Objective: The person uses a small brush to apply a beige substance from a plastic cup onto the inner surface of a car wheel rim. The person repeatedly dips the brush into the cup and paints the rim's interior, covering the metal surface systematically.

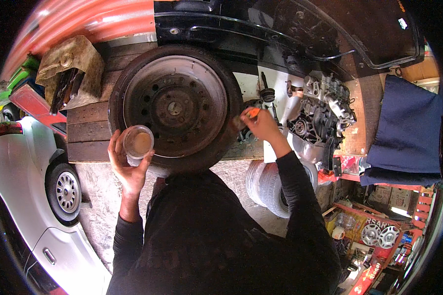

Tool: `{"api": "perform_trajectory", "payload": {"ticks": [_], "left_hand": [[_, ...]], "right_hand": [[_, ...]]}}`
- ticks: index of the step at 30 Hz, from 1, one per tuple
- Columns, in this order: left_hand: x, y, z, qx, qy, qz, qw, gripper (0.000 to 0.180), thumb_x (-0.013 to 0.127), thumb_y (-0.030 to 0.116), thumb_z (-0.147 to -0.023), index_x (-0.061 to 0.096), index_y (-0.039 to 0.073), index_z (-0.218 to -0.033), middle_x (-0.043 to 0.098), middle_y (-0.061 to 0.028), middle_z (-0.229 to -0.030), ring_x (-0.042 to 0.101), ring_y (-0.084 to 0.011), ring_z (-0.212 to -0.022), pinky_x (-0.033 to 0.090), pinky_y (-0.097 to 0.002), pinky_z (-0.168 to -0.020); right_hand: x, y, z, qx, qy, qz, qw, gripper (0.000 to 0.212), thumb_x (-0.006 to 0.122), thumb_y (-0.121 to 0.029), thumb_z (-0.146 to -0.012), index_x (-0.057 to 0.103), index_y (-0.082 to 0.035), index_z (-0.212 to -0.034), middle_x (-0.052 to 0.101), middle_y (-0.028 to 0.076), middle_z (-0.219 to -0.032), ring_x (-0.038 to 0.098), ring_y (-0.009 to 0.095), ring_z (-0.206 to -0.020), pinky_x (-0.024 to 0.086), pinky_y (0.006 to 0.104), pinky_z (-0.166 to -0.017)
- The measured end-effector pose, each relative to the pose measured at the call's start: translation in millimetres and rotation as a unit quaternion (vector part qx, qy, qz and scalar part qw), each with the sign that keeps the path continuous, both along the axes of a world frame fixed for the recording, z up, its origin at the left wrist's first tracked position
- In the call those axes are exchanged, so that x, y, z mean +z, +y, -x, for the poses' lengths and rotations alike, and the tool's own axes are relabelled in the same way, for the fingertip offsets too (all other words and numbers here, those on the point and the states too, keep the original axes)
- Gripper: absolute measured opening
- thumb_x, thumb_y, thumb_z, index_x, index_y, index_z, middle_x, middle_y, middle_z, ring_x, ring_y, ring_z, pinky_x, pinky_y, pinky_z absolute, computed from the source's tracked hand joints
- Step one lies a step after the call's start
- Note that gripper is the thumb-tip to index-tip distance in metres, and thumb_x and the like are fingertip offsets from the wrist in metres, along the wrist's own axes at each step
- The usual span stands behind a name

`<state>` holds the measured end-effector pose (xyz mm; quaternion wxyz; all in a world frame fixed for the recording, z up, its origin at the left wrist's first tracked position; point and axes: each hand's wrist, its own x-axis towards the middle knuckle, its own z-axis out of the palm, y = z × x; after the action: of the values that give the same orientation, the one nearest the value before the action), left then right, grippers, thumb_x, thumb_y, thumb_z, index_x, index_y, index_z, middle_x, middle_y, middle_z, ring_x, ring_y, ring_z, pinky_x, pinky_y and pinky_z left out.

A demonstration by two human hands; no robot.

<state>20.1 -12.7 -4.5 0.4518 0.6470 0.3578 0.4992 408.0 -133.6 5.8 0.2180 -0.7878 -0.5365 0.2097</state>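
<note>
A tyre (pixel 117 110) mounted on a rusty steel wheel rim (pixel 191 109) lies on the wooden bench in front of me. My left hand (pixel 128 164) has its fingers wrapped round a small clear plastic cup (pixel 138 142), held over the tyre's near left edge. Something brownish shows in the cup. Pinched in my right hand (pixel 265 129) is a brush with an orange handle (pixel 253 113). Its head is at the tyre's right sidewall; the bristles are blurred, and I cannot tell whether they touch.
An engine block (pixel 320 110) and metal parts stand right of the tyre. A dirty box of tools (pixel 74 69) sits at the back left of the bench (pixel 86 132). A silver car (pixel 44 196) is at the left. Spare tyres (pixel 268 189) lie below the bench, and dark blue cloth (pixel 406 130) hangs right.
</note>
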Motion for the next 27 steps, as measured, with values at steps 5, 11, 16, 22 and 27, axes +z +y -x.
{"api": "perform_trajectory", "payload": {"ticks": [5, 11, 16, 22, 27], "left_hand": [[2.3, 0.8, -0.9, -0.003, 0.007, -0.029, 1.000, 0.093, 0.084, -0.003, -0.073, 0.030, 0.002, -0.149, 0.055, -0.0203, -0.139, 0.056, -0.0293, -0.128, 0.045, -0.0426, -0.110], [2.2, -0.8, -2.8, -0.001, -0.012, -0.012, 1.000, 0.093, 0.085, -0.002, -0.074, 0.030, 0.002, -0.149, 0.055, -0.0204, -0.139, 0.056, -0.0294, -0.127, 0.045, -0.0428, -0.110], [0.9, 2.8, -4.1, -0.003, -0.005, -0.019, 1.000, 0.092, 0.085, -0.002, -0.074, 0.030, 0.001, -0.148, 0.055, -0.0202, -0.139, 0.057, -0.0293, -0.127, 0.046, -0.0424, -0.109], [6.6, 9.3, -0.6, -0.003, -0.001, -0.019, 1.000, 0.092, 0.085, -0.001, -0.074, 0.030, 0.000, -0.148, 0.055, -0.0205, -0.138, 0.057, -0.0292, -0.127, 0.045, -0.0421, -0.110], [6.6, 10.5, 4.1, -0.011, -0.009, -0.017, 1.000, 0.092, 0.085, -0.001, -0.074, 0.030, 0.000, -0.148, 0.055, -0.0207, -0.138, 0.057, -0.0289, -0.127, 0.046, -0.0412, -0.109]], "right_hand": [[1.4, 22.3, 6.8, -0.130, -0.033, -0.120, 0.984, 0.018, 0.068, -0.021, -0.091, 0.070, -0.003, -0.093, 0.070, 0.018, -0.079, 0.069, 0.037, -0.074, 0.054, 0.0421, -0.066], [-32.2, -2.7, 31.4, -0.132, 0.010, -0.127, 0.983, 0.017, 0.068, -0.019, -0.091, 0.063, -0.003, -0.087, 0.067, 0.017, -0.071, 0.068, 0.039, -0.068, 0.053, 0.0443, -0.065], [-26.4, 4.3, 31.9, -0.191, -0.002, -0.134, 0.972, 0.017, 0.068, -0.020, -0.091, 0.063, -0.004, -0.089, 0.069, 0.018, -0.077, 0.068, 0.037, -0.068, 0.053, 0.0420, -0.064], [-17.8, -13.3, 56.6, -0.130, 0.012, 0.001, 0.991, 0.019, 0.068, -0.020, -0.092, 0.061, -0.003, -0.089, 0.062, 0.016, -0.071, 0.062, 0.024, -0.059, 0.047, 0.0360, -0.057], [-34.9, -24.3, 69.0, -0.161, 0.020, -0.185, 0.969, 0.017, 0.068, -0.017, -0.092, 0.062, -0.002, -0.086, 0.063, 0.014, -0.070, 0.062, 0.022, -0.060, 0.048, 0.0352, -0.058]]}}
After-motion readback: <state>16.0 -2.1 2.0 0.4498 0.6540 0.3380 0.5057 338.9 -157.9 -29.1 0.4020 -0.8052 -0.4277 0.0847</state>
